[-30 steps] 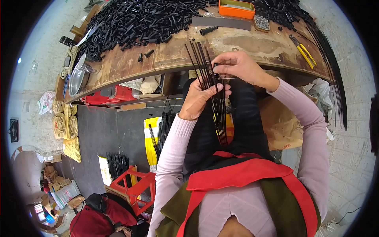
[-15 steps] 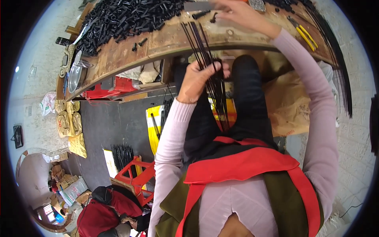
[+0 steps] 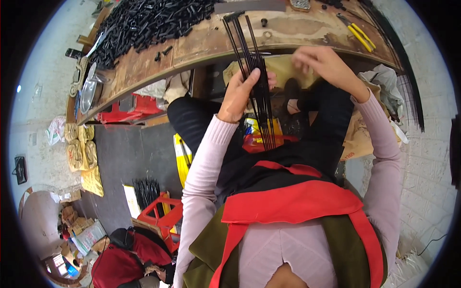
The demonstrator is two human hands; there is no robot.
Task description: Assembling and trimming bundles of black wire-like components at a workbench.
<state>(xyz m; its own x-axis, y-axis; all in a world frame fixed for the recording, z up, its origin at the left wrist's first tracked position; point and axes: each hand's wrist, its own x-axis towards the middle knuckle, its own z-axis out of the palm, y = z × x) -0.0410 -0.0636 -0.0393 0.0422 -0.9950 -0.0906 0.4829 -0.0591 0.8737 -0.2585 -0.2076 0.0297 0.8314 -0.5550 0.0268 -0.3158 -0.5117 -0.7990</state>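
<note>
My left hand (image 3: pixel 240 96) is closed round a bundle of long, thin black rods (image 3: pixel 264 103), with its thumb lying across the front. The rods' upper ends fan out over the bench edge, and their lower ends hang toward my lap. To the right, my right hand (image 3: pixel 324 65) is raised just below the bench edge, apart from the bundle. Motion smears its fingers, so whether they hold anything does not show. Beyond the rod tips, a flat grey strip (image 3: pixel 249 6) and a small black piece (image 3: pixel 264 22) lie on the wooden bench (image 3: pixel 201 48).
A heap of black tubular parts (image 3: pixel 149 24) covers the bench's left. Yellow-handled pliers (image 3: pixel 357 33) and long black rods (image 3: pixel 391 43) lie at the right. A red plastic stool (image 3: pixel 165 216) stands at lower left beside a person in dark red (image 3: pixel 115 266).
My right hand has come back from above the bench toward me, to below its edge. My knees have spread apart. The left hand keeps its hold on the rods.
</note>
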